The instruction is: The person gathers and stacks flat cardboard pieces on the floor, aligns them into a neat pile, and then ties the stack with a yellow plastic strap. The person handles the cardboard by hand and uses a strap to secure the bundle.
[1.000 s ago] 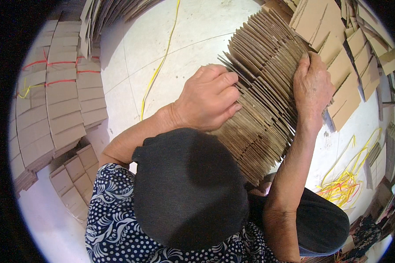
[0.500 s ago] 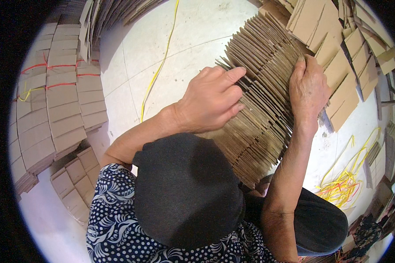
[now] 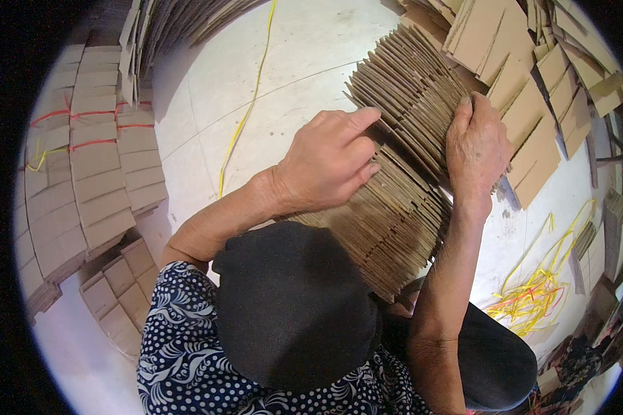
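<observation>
A long row of thin brown cardboard pieces (image 3: 387, 221) stands on edge in front of me, its upper edges facing up. A gap divides it from the far batch of cardboard pieces (image 3: 408, 83). My right hand (image 3: 479, 142) grips the right side of that far batch, thumb on top and fingers over the outer edge. At the left side of the gap is my left hand (image 3: 332, 155). One finger stretches to the far batch's edge, another is bent, and the thumb lies apart by the near pieces. Nothing shows in its grasp.
Bundled cardboard stacks (image 3: 93, 152) with red ties stand at left, a smaller stack (image 3: 121, 283) below them. Flat cardboard sheets (image 3: 526, 104) lie at upper right. Yellow strapping (image 3: 529, 301) is heaped at right; a yellow strap (image 3: 246, 114) crosses the pale floor. My dark-clothed knee (image 3: 294, 304) is close by.
The gap between the far batch and the near pieces has widened. My right hand has shifted slightly left with the far batch; my left hand stays almost in place.
</observation>
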`<state>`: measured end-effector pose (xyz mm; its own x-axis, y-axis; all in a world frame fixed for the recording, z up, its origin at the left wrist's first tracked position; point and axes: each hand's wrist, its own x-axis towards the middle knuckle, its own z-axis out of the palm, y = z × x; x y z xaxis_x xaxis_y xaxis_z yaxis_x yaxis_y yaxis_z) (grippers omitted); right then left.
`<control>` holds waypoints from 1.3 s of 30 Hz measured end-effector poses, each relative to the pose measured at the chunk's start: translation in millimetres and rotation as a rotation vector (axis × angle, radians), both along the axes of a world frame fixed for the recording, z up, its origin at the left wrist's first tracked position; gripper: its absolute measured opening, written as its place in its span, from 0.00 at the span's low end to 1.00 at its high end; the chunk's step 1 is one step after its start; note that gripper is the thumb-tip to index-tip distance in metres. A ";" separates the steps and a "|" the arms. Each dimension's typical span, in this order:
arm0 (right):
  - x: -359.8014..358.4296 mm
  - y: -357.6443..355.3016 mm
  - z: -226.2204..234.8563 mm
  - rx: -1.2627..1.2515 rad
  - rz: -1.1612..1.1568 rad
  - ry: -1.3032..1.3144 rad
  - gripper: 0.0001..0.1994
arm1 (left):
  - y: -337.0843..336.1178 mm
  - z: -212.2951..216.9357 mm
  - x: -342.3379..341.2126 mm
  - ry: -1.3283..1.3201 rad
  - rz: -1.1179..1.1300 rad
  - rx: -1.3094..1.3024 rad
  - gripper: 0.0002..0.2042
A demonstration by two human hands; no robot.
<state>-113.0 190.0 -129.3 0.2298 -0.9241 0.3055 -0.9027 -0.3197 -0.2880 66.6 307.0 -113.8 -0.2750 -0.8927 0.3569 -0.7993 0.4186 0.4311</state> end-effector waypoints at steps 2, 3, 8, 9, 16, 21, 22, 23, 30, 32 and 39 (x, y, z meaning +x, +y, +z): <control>-0.1 -0.1 -0.3 -0.010 0.003 -0.007 0.10 | -2.5 3.9 0.0 -0.008 -0.010 0.012 0.12; -0.1 -0.1 -1.0 -0.018 0.004 -0.010 0.10 | -3.4 4.0 -0.1 -0.014 -0.014 0.018 0.12; -0.6 -1.3 -1.6 0.005 0.012 0.006 0.11 | -7.0 3.4 -2.3 -0.029 -0.009 0.033 0.12; -0.7 -1.2 -1.7 -0.001 0.009 0.011 0.11 | -7.5 2.5 -2.6 -0.025 -0.010 0.025 0.12; 0.4 -0.9 -0.8 -0.002 0.006 0.043 0.11 | -10.5 4.9 -2.6 -0.079 0.000 -0.006 0.13; 0.3 -0.6 -1.2 -0.006 0.015 0.019 0.11 | -12.5 -2.0 1.4 -0.010 -0.031 -0.001 0.13; 0.3 -0.8 -1.9 -0.009 0.014 0.014 0.11 | -13.1 -3.6 1.0 0.003 -0.026 -0.018 0.13; 0.1 -1.0 -2.4 -0.012 0.013 0.008 0.11 | -13.5 -4.8 0.6 0.016 -0.022 -0.035 0.13; 0.7 -1.0 -2.6 -0.010 0.018 0.015 0.11 | -16.6 0.1 0.0 0.005 -0.011 -0.001 0.14; 0.8 -0.4 -1.6 -0.024 0.020 0.019 0.10 | -18.0 -0.3 0.4 -0.010 -0.011 -0.002 0.14; 0.8 -1.1 -0.7 -0.019 0.031 0.014 0.10 | -20.6 0.3 0.5 -0.026 -0.004 0.010 0.13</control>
<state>-112.2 188.9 -130.1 0.2629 -0.9105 0.3193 -0.8959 -0.3532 -0.2695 67.1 286.4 -113.4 -0.2873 -0.8951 0.3410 -0.8088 0.4174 0.4143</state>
